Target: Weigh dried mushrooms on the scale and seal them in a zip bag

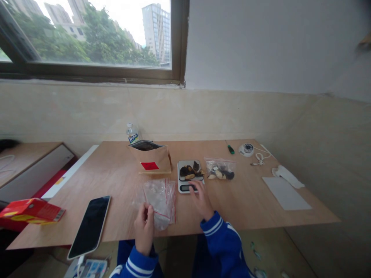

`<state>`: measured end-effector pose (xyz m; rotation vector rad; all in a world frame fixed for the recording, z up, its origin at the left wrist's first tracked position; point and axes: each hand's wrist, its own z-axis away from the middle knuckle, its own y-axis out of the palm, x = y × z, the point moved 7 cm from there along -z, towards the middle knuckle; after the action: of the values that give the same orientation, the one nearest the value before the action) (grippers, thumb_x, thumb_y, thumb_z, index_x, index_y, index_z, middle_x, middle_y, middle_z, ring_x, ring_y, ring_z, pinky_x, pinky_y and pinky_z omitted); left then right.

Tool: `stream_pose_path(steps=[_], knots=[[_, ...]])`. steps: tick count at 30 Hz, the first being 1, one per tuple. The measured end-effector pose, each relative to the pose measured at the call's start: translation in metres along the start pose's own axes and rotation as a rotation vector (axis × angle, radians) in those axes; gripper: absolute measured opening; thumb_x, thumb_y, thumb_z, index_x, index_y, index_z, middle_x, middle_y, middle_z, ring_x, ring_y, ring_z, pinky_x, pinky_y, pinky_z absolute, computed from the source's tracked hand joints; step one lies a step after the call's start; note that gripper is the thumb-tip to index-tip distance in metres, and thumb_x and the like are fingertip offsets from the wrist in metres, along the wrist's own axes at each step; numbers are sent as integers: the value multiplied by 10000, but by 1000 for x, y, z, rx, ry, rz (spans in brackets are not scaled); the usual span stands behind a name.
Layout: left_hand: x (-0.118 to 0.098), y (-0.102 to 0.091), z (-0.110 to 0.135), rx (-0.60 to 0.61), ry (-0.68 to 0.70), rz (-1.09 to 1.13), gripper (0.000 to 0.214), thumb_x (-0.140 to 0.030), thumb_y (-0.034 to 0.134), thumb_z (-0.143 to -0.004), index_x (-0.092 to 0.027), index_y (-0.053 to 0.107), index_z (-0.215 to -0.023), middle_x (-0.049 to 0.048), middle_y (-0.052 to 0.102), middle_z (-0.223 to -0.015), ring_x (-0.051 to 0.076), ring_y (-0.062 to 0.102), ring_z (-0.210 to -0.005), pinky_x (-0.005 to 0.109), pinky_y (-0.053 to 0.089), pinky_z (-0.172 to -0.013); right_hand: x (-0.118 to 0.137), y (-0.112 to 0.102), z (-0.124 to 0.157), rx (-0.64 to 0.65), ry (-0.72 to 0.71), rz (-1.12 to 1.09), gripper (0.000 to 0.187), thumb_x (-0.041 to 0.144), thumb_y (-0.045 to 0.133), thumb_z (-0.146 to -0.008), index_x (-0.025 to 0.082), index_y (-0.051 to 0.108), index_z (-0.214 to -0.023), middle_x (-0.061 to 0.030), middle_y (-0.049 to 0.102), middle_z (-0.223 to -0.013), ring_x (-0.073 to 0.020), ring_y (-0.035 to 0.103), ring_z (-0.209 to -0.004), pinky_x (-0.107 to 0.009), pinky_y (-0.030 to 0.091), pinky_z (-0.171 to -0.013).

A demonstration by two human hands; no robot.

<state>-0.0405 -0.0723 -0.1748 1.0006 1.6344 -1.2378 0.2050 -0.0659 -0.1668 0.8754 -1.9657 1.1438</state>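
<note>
My left hand (144, 227) pinches a clear zip bag (159, 191) by its near edge; the bag lies over other clear bags with red seal lines. My right hand (202, 200) has its fingers stretched out over the front of a white kitchen scale (181, 187), at the small display (185, 188), and holds nothing. Dark brown and tan dried pieces (190, 171), which look like mushrooms, are heaped on the scale's plate. Just right of the scale lies a filled zip bag (220, 170) with similar dark and pale pieces. A brown paper pouch (156, 156) with a red label stands open behind the clear bags.
A bottle (132, 133) stands behind the pouch. At the left are a large phone (90, 226) and a red box (31, 211). Toward the right lie a green-handled tool (230, 150), a round white device (246, 150) with a cable, a white cloth (288, 176) and a pale sheet (286, 194).
</note>
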Motion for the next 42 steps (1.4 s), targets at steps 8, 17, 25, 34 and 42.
stream_pose_path(steps=[8, 17, 25, 34, 42], knots=[[-2, 7, 7, 82, -16, 49, 333, -494, 458, -827, -204, 440, -665, -47, 415, -543, 112, 408, -496, 221, 355, -487, -28, 11, -45, 64, -217, 528, 264, 204, 446, -851, 214, 605, -1062, -100, 576, -1045, -267, 487, -909, -426, 400, -808], [2, 9, 8, 116, -19, 37, 353, -528, 462, -817, -202, 457, -684, -41, 442, -551, 116, 432, -505, 222, 363, -490, -18, -29, -20, -161, -155, 448, 242, 343, 476, -873, 235, 617, -1037, -67, 604, -971, -237, 514, -918, -385, 380, -833], [11, 21, 9, 181, -46, 66, 289, -456, 460, -846, -201, 440, -711, -47, 407, -578, 111, 410, -534, 219, 347, -520, -94, -99, 46, -307, 84, 657, 348, 435, 418, -863, 206, 652, -979, -110, 598, -882, -270, 492, -850, -406, 377, -767], [7, 41, 13, 250, -85, 97, 275, -444, 450, -852, -204, 424, -720, -54, 395, -577, 109, 402, -523, 224, 347, -517, -104, -98, 50, -297, 110, 676, 340, 368, 410, -847, 198, 623, -1051, -118, 536, -936, -271, 475, -867, -425, 389, -778], [3, 48, 11, 255, -75, 142, 282, -445, 467, -843, -198, 429, -714, -46, 404, -591, 109, 410, -538, 225, 355, -526, -100, -100, 51, -320, 66, 708, 355, 338, 370, -875, 157, 577, -1098, -141, 523, -1003, -272, 481, -927, -432, 400, -792]])
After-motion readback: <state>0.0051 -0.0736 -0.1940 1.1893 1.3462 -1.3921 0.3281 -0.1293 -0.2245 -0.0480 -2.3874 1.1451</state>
